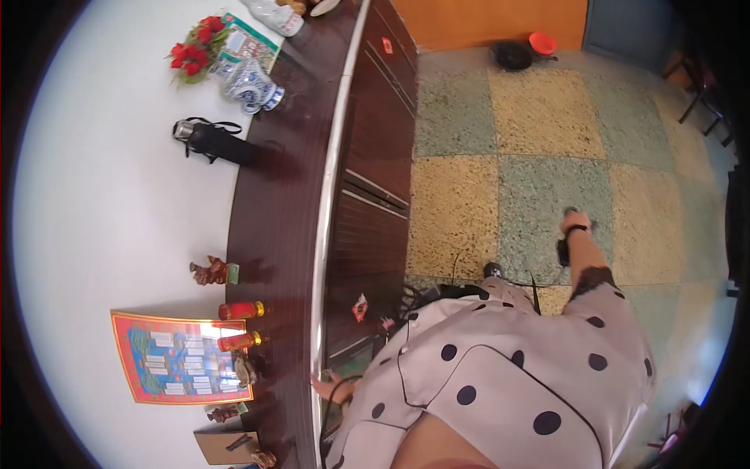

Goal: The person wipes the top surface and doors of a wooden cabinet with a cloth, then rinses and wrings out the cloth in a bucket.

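Note:
My left hand [334,389] is at the lower edge of the dark wooden cabinet [367,258], its fingers spread near the pale edge strip. A black cable [341,383] loops beside it. On the other side, my right hand [576,222] is held out over the tiled floor, with a black band at the wrist. Its fingers are closed round a dark object, which is too small and too covered to name. A black piece [563,252] shows just below that hand.
On the cabinet top stand a black flask [215,143], a blue-and-white vase [254,86], red flowers [191,59], red jars [241,311] and a framed chart [172,359]. A black pan [512,56] and red bowl [541,42] lie by the far wall.

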Tool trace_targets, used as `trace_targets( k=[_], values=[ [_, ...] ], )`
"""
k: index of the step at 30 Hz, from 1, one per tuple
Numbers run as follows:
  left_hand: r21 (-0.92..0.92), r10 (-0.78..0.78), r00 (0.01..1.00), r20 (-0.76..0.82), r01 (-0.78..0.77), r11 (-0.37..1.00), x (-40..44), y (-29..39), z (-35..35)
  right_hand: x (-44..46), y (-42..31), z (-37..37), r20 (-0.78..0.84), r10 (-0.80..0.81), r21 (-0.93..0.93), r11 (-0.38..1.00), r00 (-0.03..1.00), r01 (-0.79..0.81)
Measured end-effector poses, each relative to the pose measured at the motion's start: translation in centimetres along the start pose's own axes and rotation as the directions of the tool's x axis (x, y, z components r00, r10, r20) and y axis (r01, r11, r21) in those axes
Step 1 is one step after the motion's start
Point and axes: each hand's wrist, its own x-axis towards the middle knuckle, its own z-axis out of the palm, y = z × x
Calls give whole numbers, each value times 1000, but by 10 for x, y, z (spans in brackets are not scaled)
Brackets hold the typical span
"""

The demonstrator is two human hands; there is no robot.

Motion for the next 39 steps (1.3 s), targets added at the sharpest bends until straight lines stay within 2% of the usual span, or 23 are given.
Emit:
trace_targets(
  k=[2,4,6,8,10,12,17,18,21,23,26,27,28,29,30,31,32,33,34,35,36,38,39],
  values=[
    [-147,193,973,-127,-211,966,31,86,-17,4,79,-14,134,-7,-85,996,991,18],
    [-206,311,941,-135,-333,920,62,166,-26,35,158,45,215,66,-156,987,974,-33],
    [-247,493,857,-149,-515,821,95,230,-15,16,193,80,330,313,-84,949,890,-303],
    [-265,605,780,-159,-624,735,111,304,-11,-41,189,84,384,423,148,849,820,-507],
    [-309,682,716,-146,-688,656,117,377,-12,-80,175,107,379,394,113,878,837,-465],
    [-349,731,666,-144,-726,592,125,435,-1,-103,150,134,360,516,211,767,777,-606],
    [-433,813,558,-164,-782,449,154,563,12,-67,115,143,393,388,335,784,834,-522],
    [-428,823,546,-154,-788,443,165,586,17,-44,116,159,313,393,357,795,864,-491],
    [-480,836,515,-188,-791,379,206,654,32,15,68,104,226,441,454,742,869,-494],
    [-473,861,486,-152,-801,368,233,696,41,57,37,83,66,371,574,745,926,-339],
    [-486,896,435,-85,-803,344,272,749,69,138,-47,34,-79,299,714,683,951,-155],
    [-476,913,404,-58,-815,330,280,766,76,162,-85,15,-86,267,800,592,960,-93],
    [-465,927,373,-34,-827,316,288,782,83,175,-134,-28,-63,194,793,605,979,-69],
    [-464,945,328,-6,-838,288,297,794,91,205,-172,-28,-14,133,918,394,991,-40],
    [-455,943,333,4,-839,298,302,804,99,211,-225,-59,-24,76,947,321,997,-1],
    [-416,963,268,25,-873,254,305,815,107,227,-273,-72,8,-42,989,147,999,-2],
    [-372,977,205,48,-905,208,309,825,112,232,-325,-96,27,-114,991,134,993,-11],
    [-314,966,218,141,-915,252,309,833,115,235,-375,-118,112,-221,990,112,969,-89],
    [-283,952,230,201,-917,282,309,841,119,249,-428,-109,15,-204,973,228,979,33],
    [-258,944,242,225,-919,297,309,849,123,233,-476,-147,78,-322,990,137,944,-35],
    [-232,933,255,255,-921,314,309,854,129,246,-522,-134,61,-522,998,28,851,-54],
    [-267,913,294,281,-890,369,313,857,141,236,-613,-128,30,-579,1000,16,815,-25],
    [-313,900,325,291,-857,410,315,859,147,218,-644,-150,-46,-611,997,22,791,75]
  ],
)
